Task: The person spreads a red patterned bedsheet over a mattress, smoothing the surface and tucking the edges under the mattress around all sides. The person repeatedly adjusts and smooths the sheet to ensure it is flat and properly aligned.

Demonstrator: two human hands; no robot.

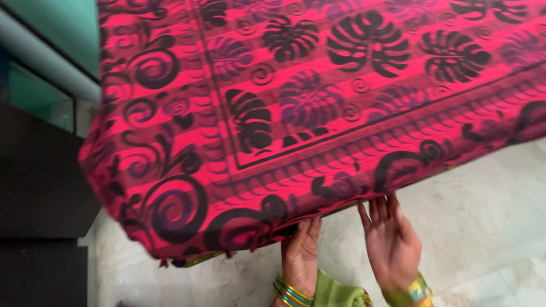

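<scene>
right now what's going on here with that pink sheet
A person is bent over the corner of a bed covered by a pink sheet with black and purple leaf and swirl prints. Both hands are at its lower edge: the left hand reaches under the edge, fingers partly hidden by the cloth, and the right hand is open, fingertips touching the edge. Both wrists wear bangles. A pale floor lies below. The picture is blurred, so no grip can be made out.

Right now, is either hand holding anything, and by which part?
The left hand has its fingers tucked under the lower edge of the red patterned bedsheet; a closed grip cannot be told. The right hand is open, fingertips just below that edge, holding nothing.
</scene>
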